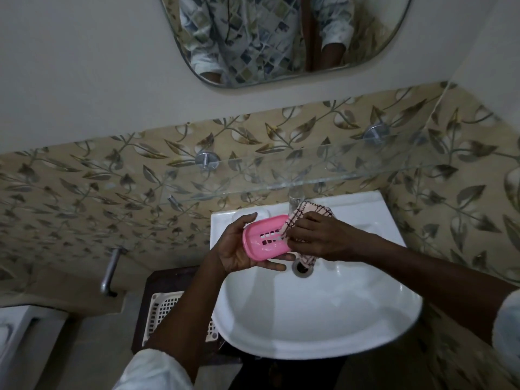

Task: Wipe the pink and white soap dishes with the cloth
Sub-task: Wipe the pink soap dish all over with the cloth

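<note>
My left hand (239, 249) holds the pink soap dish (263, 239) from below, tilted, over the back of the white sink (323, 319). Its slotted inside faces up toward me. My right hand (318, 237) grips a pink checked cloth (302, 213) and presses it against the right end of the pink dish. Part of the cloth hangs below my right hand near the drain (302, 268). A white soap dish is not clearly seen; a pale rounded shape (250, 214) lies on the sink's back ledge behind the pink dish.
A glass shelf (309, 175) on metal brackets juts out above the sink, with a tap (295, 199) under it. A mirror (281, 38) hangs higher up. A white perforated basket (166, 311) sits on a dark stand left of the sink. A metal handle (109, 273) sticks out at the left.
</note>
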### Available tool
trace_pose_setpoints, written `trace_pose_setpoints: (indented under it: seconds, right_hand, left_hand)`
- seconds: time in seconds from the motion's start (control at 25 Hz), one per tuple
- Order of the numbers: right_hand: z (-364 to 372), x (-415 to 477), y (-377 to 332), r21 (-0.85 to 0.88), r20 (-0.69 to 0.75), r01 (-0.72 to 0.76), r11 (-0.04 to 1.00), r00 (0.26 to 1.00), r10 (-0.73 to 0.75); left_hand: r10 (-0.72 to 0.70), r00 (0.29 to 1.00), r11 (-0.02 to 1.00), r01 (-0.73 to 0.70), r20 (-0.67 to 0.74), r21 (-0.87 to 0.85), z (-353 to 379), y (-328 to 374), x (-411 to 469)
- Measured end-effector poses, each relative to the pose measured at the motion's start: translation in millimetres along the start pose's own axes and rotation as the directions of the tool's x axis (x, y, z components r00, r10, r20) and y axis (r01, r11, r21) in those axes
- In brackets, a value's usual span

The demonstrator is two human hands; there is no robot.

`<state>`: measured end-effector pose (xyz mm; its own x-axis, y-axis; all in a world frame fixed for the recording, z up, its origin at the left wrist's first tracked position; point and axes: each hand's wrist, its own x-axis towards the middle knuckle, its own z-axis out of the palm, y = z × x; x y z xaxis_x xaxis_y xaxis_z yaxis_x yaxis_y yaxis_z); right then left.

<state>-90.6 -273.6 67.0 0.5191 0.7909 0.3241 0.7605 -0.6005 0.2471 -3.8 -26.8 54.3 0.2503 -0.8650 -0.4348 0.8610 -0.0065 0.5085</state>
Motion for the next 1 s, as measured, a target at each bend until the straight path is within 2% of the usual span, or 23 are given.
trace_pose_setpoints:
  seconds: [0.08, 0.16, 0.28, 0.32, 0.44, 0.48, 0.56, 0.6, 0.68, 0.72, 0.84, 0.88, 1.0]
  right_hand:
    - [2, -4, 6, 0.033, -0.020, -0.069, 0.997, 0.997, 0.070]
    - [8, -1, -5, 0.094, -0.043, -0.192, 0.977, 0.980, 0.197]
    - [15, 2, -32, 0.191, 0.036, -0.357, 0.914, 0.933, 0.357]
    - [15, 2, -35, 0.230, 0.043, -0.407, 0.884, 0.912, 0.409]
    - [13, 9, -36, 0.300, -0.056, -0.560, 0.772, 0.798, 0.601]
    - [15, 15, -41, 0.316, -0.056, -0.552, 0.771, 0.801, 0.597]
    - [17, 20, -52, 0.284, -0.030, -0.464, 0.839, 0.870, 0.492]
    - [14, 20, -49, 0.264, -0.014, -0.468, 0.844, 0.873, 0.488]
    - [9, 24, -43, 0.255, -0.011, -0.584, 0.770, 0.795, 0.607]
    - [8, 28, -43, 0.252, -0.009, -0.592, 0.765, 0.789, 0.614]
    - [6, 31, -45, 0.215, 0.016, -0.364, 0.906, 0.929, 0.369]
    - [4, 28, -40, 0.203, 0.020, -0.354, 0.913, 0.934, 0.357]
    - [-2, 29, -41, 0.231, -0.036, -0.529, 0.817, 0.834, 0.550]
  left_hand:
    - [0.001, 1.000, 1.000, -0.001, -0.022, -0.004, 4, 0, 5]
    - [0.059, 0.993, 0.997, -0.064, -0.098, -0.049, 3, -10, 11]
    - [0.095, 0.979, 0.985, -0.118, -0.179, -0.125, -2, -29, 16]
    - [0.103, 0.981, 0.980, -0.129, -0.166, -0.151, -2, -34, 17]
    - [0.154, 0.980, 0.961, -0.179, -0.129, -0.211, 5, -35, 21]
    - [0.166, 0.973, 0.957, -0.198, -0.161, -0.211, 6, -33, 22]
    - [0.168, 0.954, 0.960, -0.216, -0.250, -0.178, 4, -30, 23]
    - [0.163, 0.946, 0.964, -0.214, -0.280, -0.160, 4, -29, 23]
    - [0.159, 0.940, 0.967, -0.210, -0.301, -0.145, 3, -25, 24]
    - [0.158, 0.940, 0.967, -0.210, -0.303, -0.146, 1, -23, 24]
    - [0.151, 0.942, 0.965, -0.206, -0.300, -0.161, -1, -26, 21]
    - [0.159, 0.943, 0.963, -0.213, -0.293, -0.163, -1, -28, 21]
    - [0.185, 0.935, 0.956, -0.242, -0.302, -0.166, 4, -27, 23]
